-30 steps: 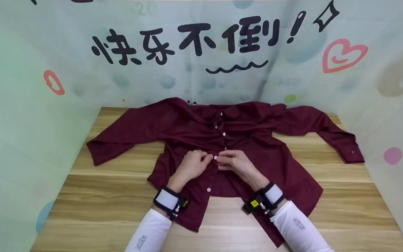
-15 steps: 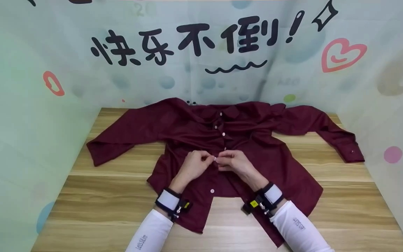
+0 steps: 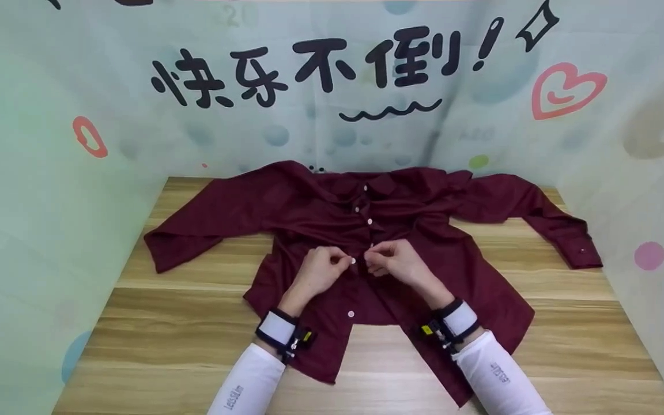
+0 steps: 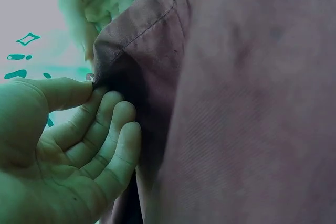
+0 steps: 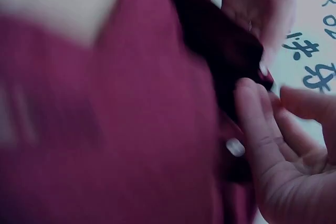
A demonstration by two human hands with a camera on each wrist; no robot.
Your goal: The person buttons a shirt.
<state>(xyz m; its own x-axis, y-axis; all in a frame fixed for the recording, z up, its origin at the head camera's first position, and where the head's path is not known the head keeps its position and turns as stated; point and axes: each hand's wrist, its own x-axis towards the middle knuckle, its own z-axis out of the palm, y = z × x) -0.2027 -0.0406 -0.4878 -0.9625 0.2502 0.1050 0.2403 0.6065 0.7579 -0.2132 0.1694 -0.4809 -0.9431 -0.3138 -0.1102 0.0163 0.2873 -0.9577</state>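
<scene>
A dark red button-up shirt lies spread front up, its lower front parted. In the head view, my left hand pinches one front edge beside a white button. The left wrist view shows the left hand with thumb and forefinger closed on the folded cloth edge, the other fingers curved behind it. Just right of that button hovers my right hand, fingers bent. In the right wrist view, the right hand has its thumb apart from the fingers, close to the cloth edge.
Several more white buttons run up the front, one near the collar. Another button sits lower down. The wooden table ends at a printed cloth backdrop. Both sleeves reach out sideways, one cuff at the right.
My right hand, at the button half a second ago, has drawn back slightly to the right and up. The left hand keeps its pinch almost in place; the button shows again.
</scene>
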